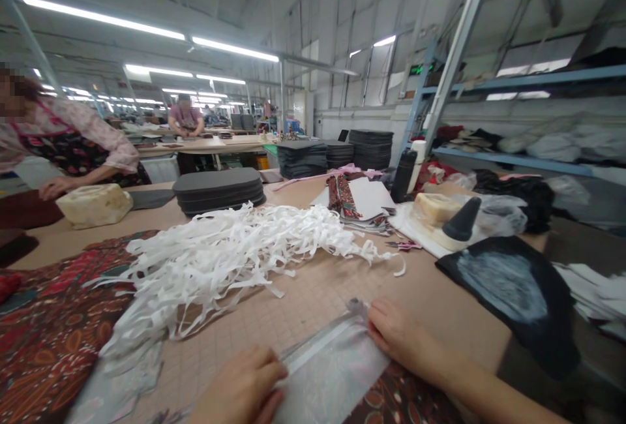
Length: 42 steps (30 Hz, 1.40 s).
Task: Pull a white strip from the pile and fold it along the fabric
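Note:
A piece of patterned fabric (337, 359) lies at the front of the table, pale backing up, with a white strip along its far edge. Its brown printed side (396, 398) shows at the lower right. The curled fingers of my right hand (396, 333) grip the far right corner. My left hand (244, 381) is closed at the left end of the same edge, its fingertips partly hidden and slightly blurred. Beyond the hands spreads a tangled heap of narrow white strips (235, 254). Small scissors (405, 245) with pink handles lie right of the heap.
Brown printed fabric (53, 326) covers the left side. Dark oval pads (218, 189) are stacked behind the strips. Cut pieces (366, 202), a thread cone (462, 220) and a black cloth (513, 287) lie rightward. A co-worker (68, 130) stands at the left; another person (186, 117) works farther back.

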Motion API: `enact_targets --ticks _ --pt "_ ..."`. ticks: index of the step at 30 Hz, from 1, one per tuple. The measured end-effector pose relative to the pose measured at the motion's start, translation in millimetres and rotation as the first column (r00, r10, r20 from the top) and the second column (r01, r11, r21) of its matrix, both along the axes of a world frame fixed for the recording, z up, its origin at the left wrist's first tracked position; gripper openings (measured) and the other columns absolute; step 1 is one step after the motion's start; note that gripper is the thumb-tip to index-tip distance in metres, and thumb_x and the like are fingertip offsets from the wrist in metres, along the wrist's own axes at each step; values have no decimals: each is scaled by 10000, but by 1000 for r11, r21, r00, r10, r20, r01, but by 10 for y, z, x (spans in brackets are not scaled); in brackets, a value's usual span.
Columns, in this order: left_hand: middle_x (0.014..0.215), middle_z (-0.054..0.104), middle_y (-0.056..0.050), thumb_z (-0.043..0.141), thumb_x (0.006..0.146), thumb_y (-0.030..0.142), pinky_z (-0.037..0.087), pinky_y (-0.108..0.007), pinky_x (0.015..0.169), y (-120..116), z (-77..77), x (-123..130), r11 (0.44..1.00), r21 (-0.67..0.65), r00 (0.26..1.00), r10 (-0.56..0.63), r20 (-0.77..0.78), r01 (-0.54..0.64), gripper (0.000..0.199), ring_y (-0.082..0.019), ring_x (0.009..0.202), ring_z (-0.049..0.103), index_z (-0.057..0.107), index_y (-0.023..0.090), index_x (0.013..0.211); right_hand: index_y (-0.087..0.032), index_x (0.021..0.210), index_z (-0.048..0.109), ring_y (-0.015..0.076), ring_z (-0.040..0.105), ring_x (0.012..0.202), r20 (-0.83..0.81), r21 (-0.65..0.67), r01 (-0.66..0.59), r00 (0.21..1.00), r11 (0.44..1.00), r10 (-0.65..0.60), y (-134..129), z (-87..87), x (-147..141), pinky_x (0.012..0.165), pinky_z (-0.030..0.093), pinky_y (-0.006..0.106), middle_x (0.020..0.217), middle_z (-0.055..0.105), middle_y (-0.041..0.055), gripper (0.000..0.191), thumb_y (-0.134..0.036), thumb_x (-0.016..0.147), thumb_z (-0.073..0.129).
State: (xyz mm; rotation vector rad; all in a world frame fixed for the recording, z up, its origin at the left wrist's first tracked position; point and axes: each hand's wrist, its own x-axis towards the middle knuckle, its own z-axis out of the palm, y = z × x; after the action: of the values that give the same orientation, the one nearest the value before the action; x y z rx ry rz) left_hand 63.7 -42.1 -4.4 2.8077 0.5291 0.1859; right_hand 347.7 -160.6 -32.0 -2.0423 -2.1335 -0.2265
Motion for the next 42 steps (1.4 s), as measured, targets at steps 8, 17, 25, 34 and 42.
enact_targets --ticks 8,17,25,34,42 --pt "917 629 -31 534 864 199 436 -313 815 -17 -192 998 996 -21 992 88 90 -86 117 -198 903 564 637 199 919 -163 786 560 200 500 745 88 263 -121 991 957 101 -179 -120 4 706 428 329 795 563 63 237 -98 907 368" --pt "980 605 -57 477 885 99 480 -294 748 -108 -352 1061 988 156 998 5 -68 6 198 -201 897 561 602 165 1025 -151 907 638 186 551 930 -296 18 -57 953 998 60 109 -137 34 842 450 294 977 620 73 275 -51 889 382" --pt "1017 589 -126 448 866 53 503 -383 702 -168 -378 1007 941 306 979 -85 -187 140 261 -268 907 543 566 89 1096 -176 1068 616 185 528 964 -276 -42 -104 957 994 88 66 70 -18 856 427 306 1031 595 71 296 -97 911 378" --pt "1049 607 -83 538 811 40 495 -317 774 -110 -524 468 909 408 992 -47 -116 90 331 -220 907 551 555 137 1128 -174 1060 602 224 507 938 -65 -78 -113 992 991 108 57 81 -132 793 431 323 1048 574 103 234 -101 877 478" --pt "965 618 -12 446 802 9 464 -235 765 -19 -393 -11 989 120 995 90 -46 -84 346 -163 882 581 599 240 1009 -143 906 637 195 531 911 -136 -101 -90 988 991 76 124 143 -134 822 422 300 971 599 78 208 -58 881 449"
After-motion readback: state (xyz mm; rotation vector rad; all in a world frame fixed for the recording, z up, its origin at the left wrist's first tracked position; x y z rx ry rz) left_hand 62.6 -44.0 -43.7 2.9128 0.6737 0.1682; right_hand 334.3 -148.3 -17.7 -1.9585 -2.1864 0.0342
